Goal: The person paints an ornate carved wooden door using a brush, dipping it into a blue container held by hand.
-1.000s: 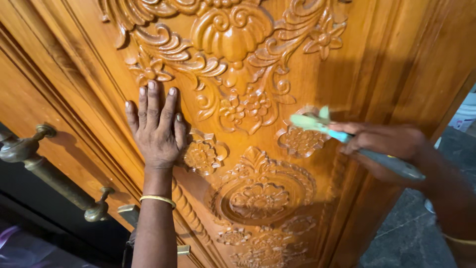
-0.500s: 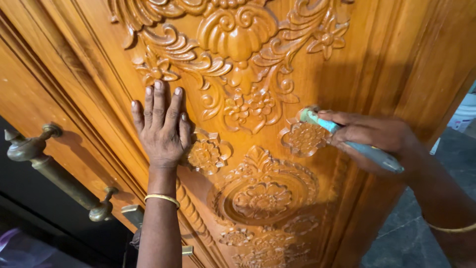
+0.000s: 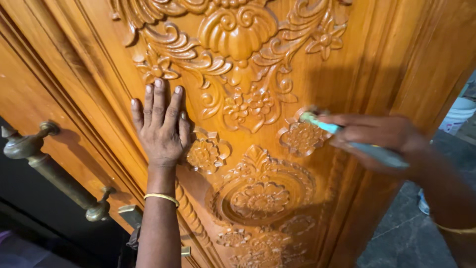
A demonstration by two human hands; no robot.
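Currently, left hand [image 3: 161, 126] is pressed flat, fingers released, on carved door [image 3: 396, 44], left of its flower rosette [image 3: 299, 137]; toothbrush [image 3: 347, 139] is gripped by right hand [image 3: 379, 139], bristles on rosette.

One package shows: a white plastic bucket [image 3: 457, 115] at the right edge of the view, behind the carved wooden door [image 3: 382, 59], above and to the right of the right hand [image 3: 382, 136] and well apart from it. It is round-walled and white with a pale bluish rim; the door edge hides most of it. Below that hand, near the floor, a small white and blue container [image 3: 422, 202] peeks out, too hidden to tell its kind
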